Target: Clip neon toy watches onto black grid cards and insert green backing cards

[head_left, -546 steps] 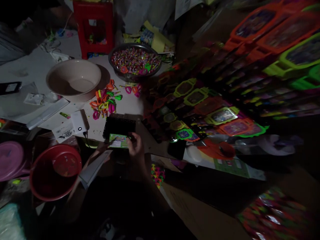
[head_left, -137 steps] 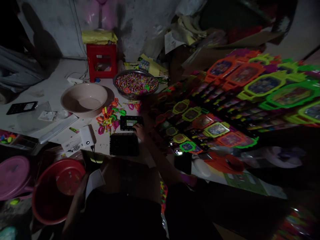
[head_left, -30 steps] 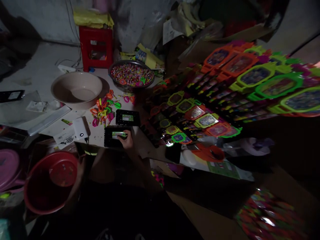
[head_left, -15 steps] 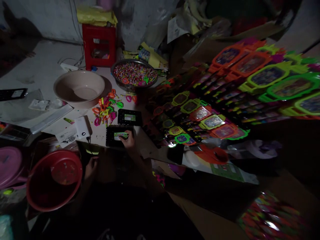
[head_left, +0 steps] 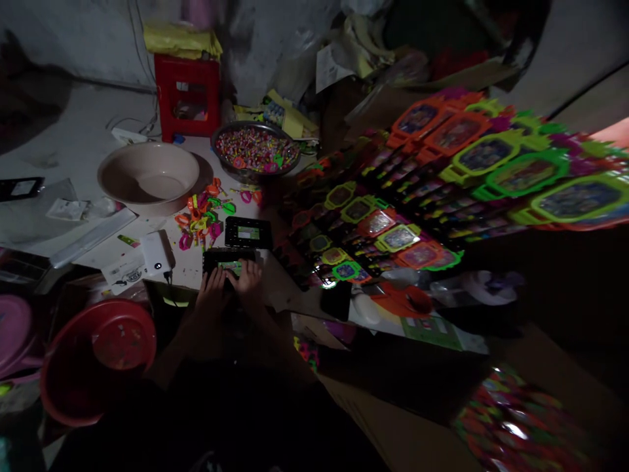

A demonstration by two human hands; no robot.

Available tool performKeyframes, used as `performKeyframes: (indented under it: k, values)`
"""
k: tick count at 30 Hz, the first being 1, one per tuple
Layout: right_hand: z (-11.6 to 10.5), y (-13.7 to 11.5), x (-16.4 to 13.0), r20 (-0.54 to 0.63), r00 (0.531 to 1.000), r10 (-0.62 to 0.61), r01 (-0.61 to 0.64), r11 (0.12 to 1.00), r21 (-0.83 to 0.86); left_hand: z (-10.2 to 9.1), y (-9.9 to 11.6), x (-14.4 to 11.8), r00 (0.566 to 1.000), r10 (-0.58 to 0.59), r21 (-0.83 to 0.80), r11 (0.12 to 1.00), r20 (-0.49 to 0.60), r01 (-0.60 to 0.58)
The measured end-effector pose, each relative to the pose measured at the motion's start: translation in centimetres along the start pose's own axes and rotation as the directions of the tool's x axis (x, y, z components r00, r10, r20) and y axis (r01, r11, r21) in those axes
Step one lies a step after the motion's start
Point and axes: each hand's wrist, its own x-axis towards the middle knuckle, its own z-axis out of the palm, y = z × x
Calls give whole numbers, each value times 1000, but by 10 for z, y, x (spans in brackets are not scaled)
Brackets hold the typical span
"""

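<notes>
A flat black tray or card (head_left: 210, 257) with a green label lies at the table's near edge. My left hand (head_left: 213, 292) rests on its near left part, fingers stretched out. On its right part lies my right hand (head_left: 248, 283), fingers apart and the thumb reaching toward the label. Both hands partly cover the tray, and I see nothing held in either. A second black tray (head_left: 248, 234) with a similar label lies just behind. To the left of it is a small heap of bright plastic toy watches or rings (head_left: 200, 219), too small to tell apart.
A beige basin (head_left: 111, 174) and a metal bowl (head_left: 219, 160) of small colourful pieces stand farther back. A white power bank (head_left: 154, 252) with a cable lies left. Stacked cards of neon toy watches (head_left: 496, 160) rise at right. A red basin (head_left: 56, 373) sits low left.
My left hand has come up from below the table edge onto the black tray. My right hand has opened from its pinch at the label and lies flatter. The view has shifted slightly.
</notes>
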Motion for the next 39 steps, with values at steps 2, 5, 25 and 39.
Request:
performKeyframes:
  k: [2, 5, 25, 39]
  values:
    - [2, 6, 2, -60, 998, 18, -14, 999, 52, 5, -1, -1, 1000, -9, 16, 1000, 30, 9]
    - [7, 16, 7, -100, 993, 68, -51, 986, 162, 5, -6, -3, 999, -4, 4, 1000, 54, 4]
    - [5, 26, 18, -31, 971, 236, -204, 892, 404, 7, -6, 0, 997, -79, -52, 996, -17, 78]
    - [-51, 40, 18, -220, 918, 331, -92, 715, 693, -45, -7, 51, 982, -39, -145, 989, -186, 12]
